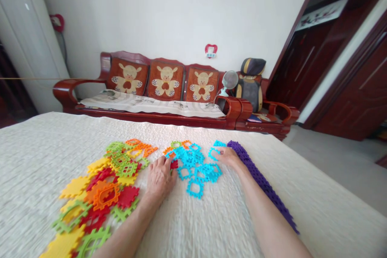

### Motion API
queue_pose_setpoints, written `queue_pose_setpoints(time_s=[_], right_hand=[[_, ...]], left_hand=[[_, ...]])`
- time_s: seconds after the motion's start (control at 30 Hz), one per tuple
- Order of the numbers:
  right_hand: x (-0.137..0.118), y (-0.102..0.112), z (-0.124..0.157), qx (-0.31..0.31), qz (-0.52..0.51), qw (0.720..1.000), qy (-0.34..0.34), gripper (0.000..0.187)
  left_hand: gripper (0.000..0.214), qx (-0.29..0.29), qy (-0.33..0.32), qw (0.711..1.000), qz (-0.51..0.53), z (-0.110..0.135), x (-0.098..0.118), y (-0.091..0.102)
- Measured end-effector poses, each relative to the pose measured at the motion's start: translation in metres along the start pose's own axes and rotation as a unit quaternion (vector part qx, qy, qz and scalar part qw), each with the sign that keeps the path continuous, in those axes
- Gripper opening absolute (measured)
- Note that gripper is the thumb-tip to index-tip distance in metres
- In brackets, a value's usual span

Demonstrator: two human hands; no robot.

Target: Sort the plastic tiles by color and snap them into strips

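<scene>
My right hand [228, 156] pinches a bright blue, notched-edge plastic building piece [214, 153] with an open centre. It is beside the upper end of a long row of purple notched pieces [263, 183]. Another blue piece [219, 143] lies just beyond the fingers. Between my hands a loose heap of blue pieces [193, 157] is spread on the cloth. My left hand [161, 175] rests palm down at the heap's left side, fingers slightly apart. A red piece [174, 164] shows by its thumb and index finger; whether they touch it is unclear.
A larger mixed pile of yellow, red, orange and green pieces [105, 193] lies left of my left hand. Everything sits on a cream textured cloth [193, 234] covering the table. Behind the table stand a wooden sofa [169, 117] and a small fan [230, 80].
</scene>
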State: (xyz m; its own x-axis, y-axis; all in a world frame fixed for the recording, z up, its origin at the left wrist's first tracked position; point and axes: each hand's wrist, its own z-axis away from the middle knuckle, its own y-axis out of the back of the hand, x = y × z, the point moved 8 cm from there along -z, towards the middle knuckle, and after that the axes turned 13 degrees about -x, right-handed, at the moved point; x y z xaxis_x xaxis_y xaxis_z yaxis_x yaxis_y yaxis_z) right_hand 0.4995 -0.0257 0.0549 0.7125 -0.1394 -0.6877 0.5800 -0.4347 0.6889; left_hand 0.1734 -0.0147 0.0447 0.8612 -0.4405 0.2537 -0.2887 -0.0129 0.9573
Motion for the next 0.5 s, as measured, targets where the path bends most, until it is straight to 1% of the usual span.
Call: queue_pose_setpoints(time_s=[0.07,0.2,0.3,0.4,0.43,0.5], right_hand=[[0.004,0.003,0.003,-0.008,0.043,0.999,-0.011,0.021],[0.007,0.005,0.012,0.004,0.115,0.992,-0.051,0.038],[0.001,-0.004,0.012,-0.004,0.154,0.984,-0.094,0.054],[-0.007,-0.020,0.007,-0.042,0.210,0.965,-0.149,0.070],[-0.010,-0.025,0.004,-0.058,0.225,0.959,-0.160,0.071],[-0.015,-0.032,0.000,-0.081,0.238,0.955,-0.160,0.069]], left_hand=[[0.040,-0.003,0.001,1.000,-0.004,0.000,0.000,0.000],[0.039,-0.002,0.001,1.000,-0.010,0.001,0.001,0.000],[0.040,0.005,-0.005,1.000,-0.012,0.000,0.001,0.000],[0.040,0.005,-0.003,1.000,-0.017,-0.001,0.001,-0.001],[0.040,0.004,-0.002,1.000,-0.020,-0.001,0.001,-0.001],[0.039,0.003,-0.002,1.000,-0.025,-0.001,0.001,-0.001]])
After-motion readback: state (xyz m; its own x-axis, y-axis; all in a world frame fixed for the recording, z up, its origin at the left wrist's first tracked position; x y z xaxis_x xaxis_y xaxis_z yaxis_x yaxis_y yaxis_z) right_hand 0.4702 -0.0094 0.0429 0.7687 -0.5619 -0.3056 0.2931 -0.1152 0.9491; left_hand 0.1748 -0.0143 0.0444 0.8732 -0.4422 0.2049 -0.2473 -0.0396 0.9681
